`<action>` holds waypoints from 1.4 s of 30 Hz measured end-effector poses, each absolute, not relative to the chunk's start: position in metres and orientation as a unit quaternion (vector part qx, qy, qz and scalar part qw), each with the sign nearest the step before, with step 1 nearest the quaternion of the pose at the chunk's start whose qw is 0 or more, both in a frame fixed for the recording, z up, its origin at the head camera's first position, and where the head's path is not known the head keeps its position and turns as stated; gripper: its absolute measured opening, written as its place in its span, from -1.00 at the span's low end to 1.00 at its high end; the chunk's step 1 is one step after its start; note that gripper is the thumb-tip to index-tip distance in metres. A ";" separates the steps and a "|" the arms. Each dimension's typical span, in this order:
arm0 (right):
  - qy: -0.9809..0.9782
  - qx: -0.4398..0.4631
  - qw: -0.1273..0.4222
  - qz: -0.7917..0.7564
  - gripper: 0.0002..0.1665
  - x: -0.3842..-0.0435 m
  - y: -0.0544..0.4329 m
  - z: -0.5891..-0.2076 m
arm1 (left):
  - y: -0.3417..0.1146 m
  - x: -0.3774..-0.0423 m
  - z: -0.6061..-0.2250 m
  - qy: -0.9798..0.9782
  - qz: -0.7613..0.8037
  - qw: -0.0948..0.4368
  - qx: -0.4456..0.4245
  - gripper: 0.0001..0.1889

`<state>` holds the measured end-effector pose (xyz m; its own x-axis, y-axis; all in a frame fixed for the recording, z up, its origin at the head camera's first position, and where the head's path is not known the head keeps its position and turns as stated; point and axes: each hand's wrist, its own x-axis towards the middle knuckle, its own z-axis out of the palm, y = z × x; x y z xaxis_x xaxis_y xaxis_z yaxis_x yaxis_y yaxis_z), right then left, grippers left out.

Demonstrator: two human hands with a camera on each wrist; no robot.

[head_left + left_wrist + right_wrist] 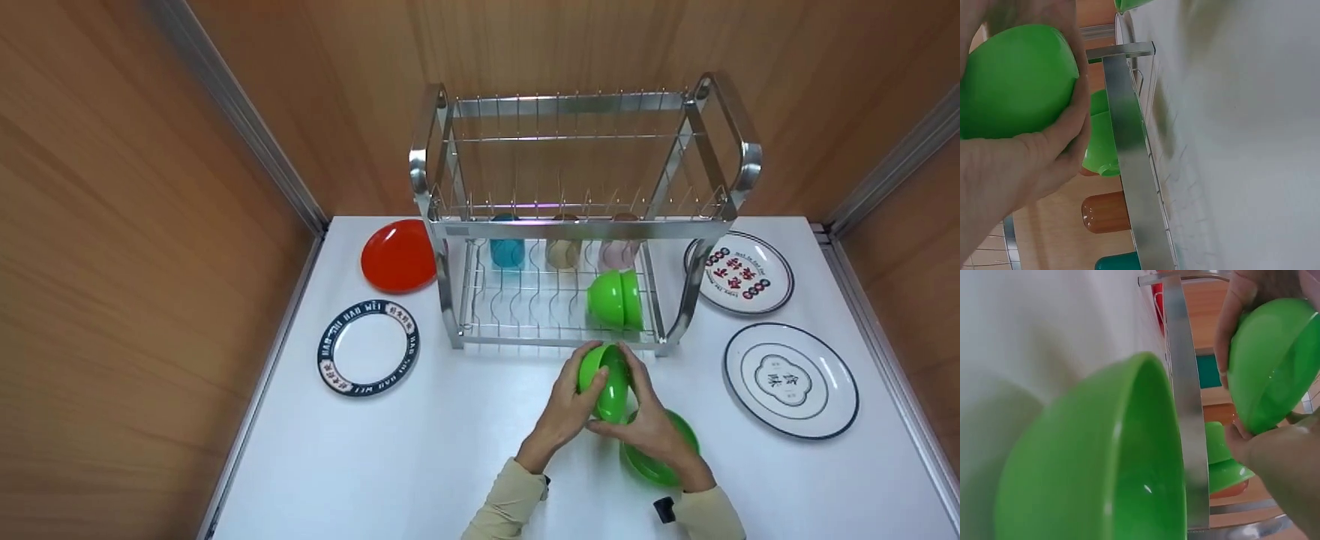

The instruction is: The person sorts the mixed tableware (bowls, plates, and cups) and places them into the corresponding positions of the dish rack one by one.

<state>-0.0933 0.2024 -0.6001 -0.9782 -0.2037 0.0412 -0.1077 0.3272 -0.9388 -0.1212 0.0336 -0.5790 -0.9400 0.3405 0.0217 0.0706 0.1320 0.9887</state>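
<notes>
Between both hands, in front of the dish rack, a green bowl (613,386) is held tilted on its side, its hollow toward the right. My left hand (568,401) grips it from the left, thumb over the rim. On the other side my right hand (651,429) holds it, the fingers at the far edge and the thumb below. Under the right hand another green bowl (686,435) rests on the table, partly covered by that hand. Two green bowls (606,300) stand on edge, nested, at the right of the lower rack shelf.
The two-tier metal dish rack (585,229) holds a blue cup (508,251), an amber cup (562,253) and a pink cup (620,251) below. Left lie a red plate (397,259) and a dark-rimmed plate (325,352); right, two white plates, one red-printed (772,281), one black-rimmed (821,390).
</notes>
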 end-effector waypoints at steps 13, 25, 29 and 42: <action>0.857 -0.027 0.009 -0.515 0.22 -0.069 0.241 -0.603 | 0.033 -0.145 -0.584 0.793 0.597 0.008 0.122 -0.41; 0.873 0.035 0.040 -0.485 0.23 -0.049 0.260 -0.615 | 0.036 -0.191 -0.593 0.787 0.609 -0.052 0.079 -0.36; 0.872 0.044 0.038 -0.485 0.24 -0.043 0.263 -0.620 | 0.040 -0.198 -0.595 0.787 0.610 -0.057 0.077 -0.35; 0.890 0.060 0.064 -0.447 0.45 -0.028 0.253 -0.631 | 0.048 -0.216 -0.598 0.803 0.589 -0.047 0.076 -0.32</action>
<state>-0.0278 0.2534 -0.6315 -0.9845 0.0493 -0.1682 0.1643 0.5937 -0.7877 -0.2157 0.0483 -0.5980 -0.9841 0.0667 0.1647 0.1771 0.2942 0.9392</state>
